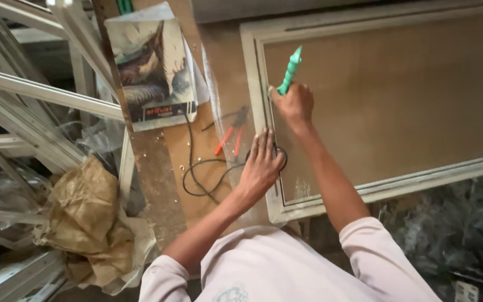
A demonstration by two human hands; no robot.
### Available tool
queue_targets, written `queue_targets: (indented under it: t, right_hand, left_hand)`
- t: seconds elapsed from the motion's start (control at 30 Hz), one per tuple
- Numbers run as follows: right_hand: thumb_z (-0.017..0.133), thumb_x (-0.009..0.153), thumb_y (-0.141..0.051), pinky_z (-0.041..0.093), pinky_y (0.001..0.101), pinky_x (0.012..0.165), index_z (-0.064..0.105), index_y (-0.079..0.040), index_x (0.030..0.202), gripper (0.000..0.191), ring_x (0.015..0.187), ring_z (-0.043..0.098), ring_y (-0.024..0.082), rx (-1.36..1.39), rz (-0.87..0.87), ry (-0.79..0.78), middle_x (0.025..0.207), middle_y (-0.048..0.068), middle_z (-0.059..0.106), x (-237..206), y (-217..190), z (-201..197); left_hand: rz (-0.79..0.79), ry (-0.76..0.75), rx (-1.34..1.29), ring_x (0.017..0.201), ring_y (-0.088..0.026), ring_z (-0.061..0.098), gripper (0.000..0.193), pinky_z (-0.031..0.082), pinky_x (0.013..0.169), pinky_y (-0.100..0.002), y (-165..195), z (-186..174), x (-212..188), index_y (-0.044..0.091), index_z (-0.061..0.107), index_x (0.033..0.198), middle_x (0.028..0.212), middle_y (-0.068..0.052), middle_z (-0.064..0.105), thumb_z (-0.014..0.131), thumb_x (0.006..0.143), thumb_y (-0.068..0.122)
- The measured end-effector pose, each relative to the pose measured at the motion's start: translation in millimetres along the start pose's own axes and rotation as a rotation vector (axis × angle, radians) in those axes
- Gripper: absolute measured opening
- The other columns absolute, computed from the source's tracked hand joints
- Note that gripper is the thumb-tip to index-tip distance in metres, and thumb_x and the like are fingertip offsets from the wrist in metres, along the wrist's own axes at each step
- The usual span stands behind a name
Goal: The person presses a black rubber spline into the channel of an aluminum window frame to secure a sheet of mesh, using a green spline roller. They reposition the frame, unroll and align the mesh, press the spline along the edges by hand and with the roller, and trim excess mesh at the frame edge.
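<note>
A white window frame (pixel 254 84) with a clear pane lies flat on a wooden workbench (pixel 171 145). My right hand (pixel 293 103) grips a green-handled tool (pixel 289 70), its handle pointing up and its tip down at the frame's left inner edge. My left hand (pixel 261 165) rests flat, fingers together, on the frame's left rail just below the right hand. A black rubber strip (pixel 208 176) loops on the bench beside my left hand and runs under it.
Red-handled pliers (pixel 231 134) lie on the bench left of the frame. A worn picture book (pixel 152 64) sits at the bench's far end. White frame sections (pixel 29 95) lean at the left, with crumpled brown paper (pixel 88 218) below them.
</note>
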State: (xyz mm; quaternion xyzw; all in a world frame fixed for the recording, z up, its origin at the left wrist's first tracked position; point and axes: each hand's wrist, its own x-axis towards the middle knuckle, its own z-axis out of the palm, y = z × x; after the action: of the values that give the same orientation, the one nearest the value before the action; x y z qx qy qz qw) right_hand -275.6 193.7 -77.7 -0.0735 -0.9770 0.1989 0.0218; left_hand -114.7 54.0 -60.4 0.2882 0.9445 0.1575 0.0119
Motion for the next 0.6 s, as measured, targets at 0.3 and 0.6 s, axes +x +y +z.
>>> queue_targets:
  t: [0.3,0.6]
  right_hand:
    - [0.083,0.078,-0.045,0.053,0.0568,0.072,0.069,-0.002,0.074,0.045,0.079,0.069,0.046,0.064,-0.021,0.073,0.082,0.025,0.07,106.5,-55.2,-7.0]
    - [0.082,0.084,-0.034,0.056,0.0423,0.059,0.07,-0.006,0.069,0.035,0.06,0.071,0.028,0.31,-0.028,-0.023,0.065,0.012,0.07,96.5,-49.0,-24.0]
  left_hand:
    - [0.016,0.008,0.018,0.153,-0.051,0.024,0.044,0.016,0.127,-0.058,-6.4,-3.7,0.5,0.002,0.06,0.115,0.158,-0.04,0.032,0.071,0.08,0.027]
    - [0.031,-0.012,-0.269,0.15,-0.049,0.026,0.048,0.016,0.124,-0.056,-14.4,-4.7,-8.3,0.002,0.064,0.107,0.156,-0.037,0.034,0.079,0.073,0.032]
